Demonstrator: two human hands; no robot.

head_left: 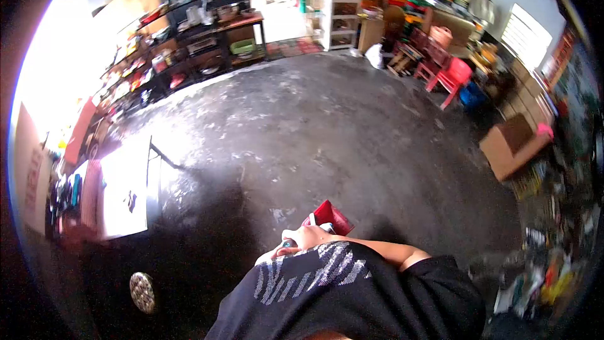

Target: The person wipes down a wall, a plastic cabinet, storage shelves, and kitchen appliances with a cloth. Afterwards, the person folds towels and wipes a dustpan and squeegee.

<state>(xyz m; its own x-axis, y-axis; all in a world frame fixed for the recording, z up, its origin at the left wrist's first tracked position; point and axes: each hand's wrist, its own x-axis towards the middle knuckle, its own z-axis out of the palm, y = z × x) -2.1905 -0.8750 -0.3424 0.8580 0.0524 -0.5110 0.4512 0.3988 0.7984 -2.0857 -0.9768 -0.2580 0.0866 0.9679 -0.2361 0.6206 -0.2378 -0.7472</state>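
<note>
My right hand (306,237) is drawn across my chest, its fingers closed around a dark handle whose blue-ringed end (288,243) sticks out. Just beyond the knuckles is a red, scoop-shaped piece that looks like a dustpan (331,216), with a short white part (312,219) beside it. Whether the handle belongs to the red piece I cannot tell. A bit of my left hand (269,255) shows next to the handle end; my black shirt hides most of it, and its fingers cannot be made out.
Dark, wet-looking floor (302,126) stretches ahead. On the left stand a bright white table (124,189) and a round patterned stool top (142,292). A red chair (452,79) and an open cardboard box (514,145) are at the right. Loaded shelves (189,47) line the back.
</note>
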